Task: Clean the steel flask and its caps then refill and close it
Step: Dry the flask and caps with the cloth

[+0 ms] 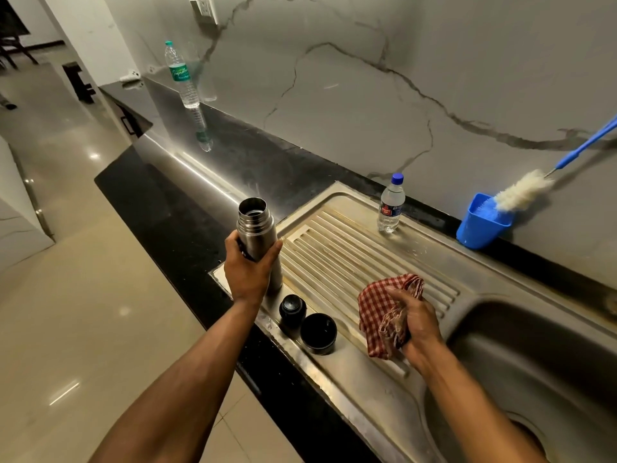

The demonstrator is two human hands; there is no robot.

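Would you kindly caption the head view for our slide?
Left hand holds the open flask; right hand grips a checked cloth over the drainboard.

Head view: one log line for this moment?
left hand grips open flask | right hand holds checked cloth | both caps on drainboard

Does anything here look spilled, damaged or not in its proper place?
Nothing is spilled or broken. Only the bottle brush looks odd: it leans steeply out of the blue cup, head resting on the rim. The drainboard shows brownish stains.
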